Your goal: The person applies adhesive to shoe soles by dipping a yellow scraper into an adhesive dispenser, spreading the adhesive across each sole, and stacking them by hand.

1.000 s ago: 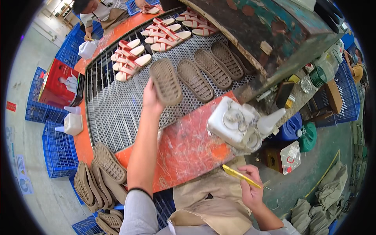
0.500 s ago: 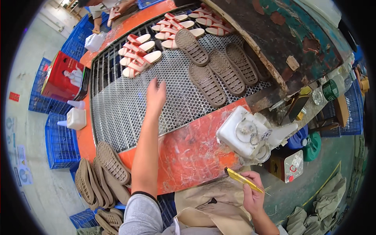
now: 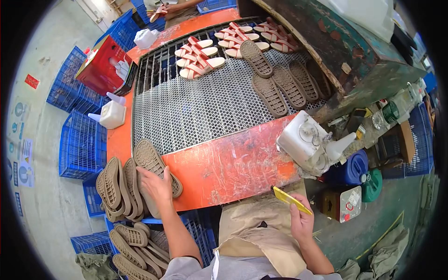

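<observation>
My left hand (image 3: 157, 187) is at the table's near left corner, fingers spread, against a brown shoe sole (image 3: 152, 158) that lies over the edge. Beside it several more brown soles (image 3: 111, 183) stand on edge in a row. In my right hand (image 3: 302, 219), in front of my apron, is a slim yellow brush (image 3: 290, 200) with a dark tip, pointing up and left. A white glue jug (image 3: 298, 136) with a crusted top stands just beyond it. Several brown soles (image 3: 269, 95) lie, some overlapping, on the metal mesh (image 3: 196, 112).
Red-and-white strapped sandals (image 3: 203, 67) stand in rows on the mesh's far part. A dark metal housing (image 3: 336, 51) borders it at right. A white bottle (image 3: 113, 114) stands on the orange edge, blue crates (image 3: 83, 144) beyond. Below are more soles (image 3: 130, 249). Another person's hand (image 3: 173, 8) holds a sandal.
My left hand has come back from over the mesh to the soles at the near left. My right hand still holds the brush. The view has shifted.
</observation>
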The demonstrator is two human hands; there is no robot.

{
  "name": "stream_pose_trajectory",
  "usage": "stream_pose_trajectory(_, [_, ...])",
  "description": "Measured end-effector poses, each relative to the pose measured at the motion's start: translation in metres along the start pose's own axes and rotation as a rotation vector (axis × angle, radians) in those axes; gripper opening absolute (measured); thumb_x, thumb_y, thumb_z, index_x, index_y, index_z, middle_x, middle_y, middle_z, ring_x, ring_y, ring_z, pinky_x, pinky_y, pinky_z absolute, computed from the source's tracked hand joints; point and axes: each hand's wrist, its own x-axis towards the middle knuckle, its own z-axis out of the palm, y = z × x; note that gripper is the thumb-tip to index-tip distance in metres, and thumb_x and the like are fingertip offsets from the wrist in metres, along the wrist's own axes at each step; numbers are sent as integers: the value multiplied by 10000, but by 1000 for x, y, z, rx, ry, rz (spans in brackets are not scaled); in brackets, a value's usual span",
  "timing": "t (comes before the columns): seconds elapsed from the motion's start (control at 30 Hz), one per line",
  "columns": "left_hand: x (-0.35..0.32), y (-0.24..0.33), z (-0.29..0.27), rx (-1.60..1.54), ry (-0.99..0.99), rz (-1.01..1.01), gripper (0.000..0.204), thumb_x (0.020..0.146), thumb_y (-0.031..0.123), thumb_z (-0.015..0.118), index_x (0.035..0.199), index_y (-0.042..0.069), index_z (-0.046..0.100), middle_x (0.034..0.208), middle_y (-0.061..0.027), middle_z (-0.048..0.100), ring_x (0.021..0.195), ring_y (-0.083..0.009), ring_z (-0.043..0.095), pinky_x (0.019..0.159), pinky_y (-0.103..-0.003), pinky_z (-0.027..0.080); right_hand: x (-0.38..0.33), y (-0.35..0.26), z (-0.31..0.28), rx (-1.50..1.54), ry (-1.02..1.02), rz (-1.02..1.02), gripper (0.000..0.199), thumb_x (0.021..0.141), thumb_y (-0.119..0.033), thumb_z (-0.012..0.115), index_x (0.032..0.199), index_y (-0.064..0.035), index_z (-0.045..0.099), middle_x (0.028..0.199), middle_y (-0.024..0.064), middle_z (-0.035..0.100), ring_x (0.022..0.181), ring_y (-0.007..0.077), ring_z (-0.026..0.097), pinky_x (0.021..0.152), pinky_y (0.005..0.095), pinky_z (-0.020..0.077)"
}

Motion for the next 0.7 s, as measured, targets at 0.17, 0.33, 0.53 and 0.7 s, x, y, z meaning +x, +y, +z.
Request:
stream_pose_trajectory(0.17, [26,9,-21,29,-128,-64,832,939,301,745,1515,-133,331,1241,-332,537,1128,-456,537,1032,-533,458,-7,-7,12,-32,54,-43,218,1047,-43,563,1235,30,647,1129,47,628,846,110,511,761,227,417])
stream_pose_trajectory(0.33, [35,-3,7,-100,228,209,642,960,160,685,1475,-109,412,1184,-290,547,1022,-407,555,965,-493,479,-7,-5,25,-38,96,-29,214,1065,-63,564,1241,25,644,1068,28,629,819,98,491,735,224,404])
stream_pose_trajectory(0.53, [-48,74,-17,-168,-160,719,438,911,25,581,1349,3,579,1010,-189,540,856,-343,544,747,-456,496,-1,-2,42,-5,238,6,190,1075,-74,564,1196,38,659,1026,22,626,796,94,476,709,222,393])
stream_pose_trajectory(0.7, [-103,87,3,-80,-135,873,482,941,163,655,1397,29,574,1056,-189,561,893,-333,565,761,-452,524,9,4,37,-83,357,-85,189,1080,-80,572,1126,66,682,1031,39,634,828,106,517,739,226,418])
